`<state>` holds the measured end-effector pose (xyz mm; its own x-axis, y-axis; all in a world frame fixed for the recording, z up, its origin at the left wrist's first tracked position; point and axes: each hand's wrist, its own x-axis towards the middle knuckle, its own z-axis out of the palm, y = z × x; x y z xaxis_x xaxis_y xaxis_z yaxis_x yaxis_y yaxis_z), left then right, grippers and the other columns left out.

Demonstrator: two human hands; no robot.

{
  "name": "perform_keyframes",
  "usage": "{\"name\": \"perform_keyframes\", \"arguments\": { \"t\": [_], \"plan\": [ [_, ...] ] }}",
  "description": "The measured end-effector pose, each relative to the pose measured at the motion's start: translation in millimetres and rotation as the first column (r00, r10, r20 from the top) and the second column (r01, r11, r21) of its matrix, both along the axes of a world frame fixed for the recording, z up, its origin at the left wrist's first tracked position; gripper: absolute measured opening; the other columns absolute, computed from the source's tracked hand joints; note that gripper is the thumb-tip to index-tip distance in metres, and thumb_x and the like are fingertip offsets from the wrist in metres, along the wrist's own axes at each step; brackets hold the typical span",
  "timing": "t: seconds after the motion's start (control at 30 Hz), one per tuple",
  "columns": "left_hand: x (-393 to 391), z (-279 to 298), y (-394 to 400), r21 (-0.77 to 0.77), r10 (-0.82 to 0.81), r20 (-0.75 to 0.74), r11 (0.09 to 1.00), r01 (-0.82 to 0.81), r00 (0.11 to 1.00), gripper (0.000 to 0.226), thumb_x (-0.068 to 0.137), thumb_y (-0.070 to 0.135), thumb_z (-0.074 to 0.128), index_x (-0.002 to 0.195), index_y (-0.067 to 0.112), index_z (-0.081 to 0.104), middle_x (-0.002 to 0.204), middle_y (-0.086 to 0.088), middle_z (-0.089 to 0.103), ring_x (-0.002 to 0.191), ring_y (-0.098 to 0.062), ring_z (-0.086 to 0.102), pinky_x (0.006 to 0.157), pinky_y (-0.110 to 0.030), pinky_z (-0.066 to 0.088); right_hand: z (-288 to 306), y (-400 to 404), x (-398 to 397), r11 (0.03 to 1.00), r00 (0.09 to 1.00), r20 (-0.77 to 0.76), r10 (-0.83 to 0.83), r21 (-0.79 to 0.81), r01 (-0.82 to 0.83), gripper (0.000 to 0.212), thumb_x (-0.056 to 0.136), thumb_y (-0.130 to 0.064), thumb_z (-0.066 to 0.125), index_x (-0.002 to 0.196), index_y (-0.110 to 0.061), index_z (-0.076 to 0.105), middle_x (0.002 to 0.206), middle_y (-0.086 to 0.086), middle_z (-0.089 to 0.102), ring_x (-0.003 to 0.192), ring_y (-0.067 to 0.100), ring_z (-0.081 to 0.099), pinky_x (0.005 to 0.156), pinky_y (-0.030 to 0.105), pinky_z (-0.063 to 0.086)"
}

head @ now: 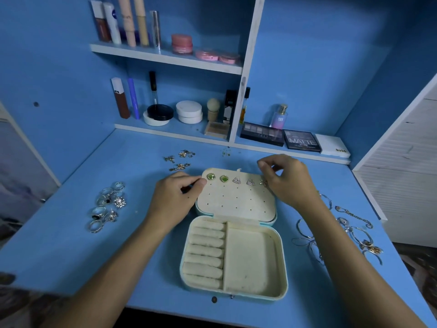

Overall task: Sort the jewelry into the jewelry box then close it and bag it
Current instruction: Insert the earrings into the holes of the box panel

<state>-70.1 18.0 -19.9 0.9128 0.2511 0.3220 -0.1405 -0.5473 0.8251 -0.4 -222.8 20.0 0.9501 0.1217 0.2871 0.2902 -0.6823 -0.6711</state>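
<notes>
Jewelry box (236, 252) open mid-desk. My right hand (287, 181) pinching gold stud (263, 182) into lid's top row; left hand (176, 197) pinching lid corner. I'd brace lid, push post straight.

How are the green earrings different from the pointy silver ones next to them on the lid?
The green earrings have bright green stones, while the silver triangle earrings look silvery and striped, with no colour. The green ones are rounded squares; the silver ones are triangles. The green pair sits nearer the left hand, the silver pair nearer the right hand. Both pairs are pinned in the top row of the jewelry box lid.
</notes>
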Motion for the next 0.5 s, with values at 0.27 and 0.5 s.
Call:
{"name": "perform_keyframes", "arguments": {
  "t": [0.27, 0.5],
  "plan": [
    [4, 3, 3, -0.085, -0.017, -0.039, 0.996, 0.014, 0.999, 0.009, 0.085, 0.022, 0.077, 0.093, 0.02, 0.08, 0.078, 0.014, 0.069, 0.076, 0.002, 0.063, 0.068, -0.006, 0.042, 12, 50, 36, 0.965, 0.967, 0.043, 0.251, -0.085, -0.247, 0.01, 0.094, -0.023, 0.069, 0.098, -0.02, 0.077, 0.088, -0.013, 0.07, 0.083, 0.007, 0.062, 0.069, 0.002, 0.04],
    [7, 2, 4, -0.079, -0.026, -0.033, 0.997, 0.023, 0.999, 0.007, 0.086, 0.024, 0.076, 0.091, 0.02, 0.08, 0.082, 0.013, 0.071, 0.079, -0.001, 0.065, 0.07, -0.007, 0.043, 6, 102, 76, 0.896, 0.906, 0.082, 0.415, -0.212, -0.39, 0.011, 0.09, -0.027, 0.072, 0.096, -0.02, 0.079, 0.091, -0.005, 0.074, 0.077, 0.01, 0.063, 0.077, 0.025, 0.052]
  ]
}}
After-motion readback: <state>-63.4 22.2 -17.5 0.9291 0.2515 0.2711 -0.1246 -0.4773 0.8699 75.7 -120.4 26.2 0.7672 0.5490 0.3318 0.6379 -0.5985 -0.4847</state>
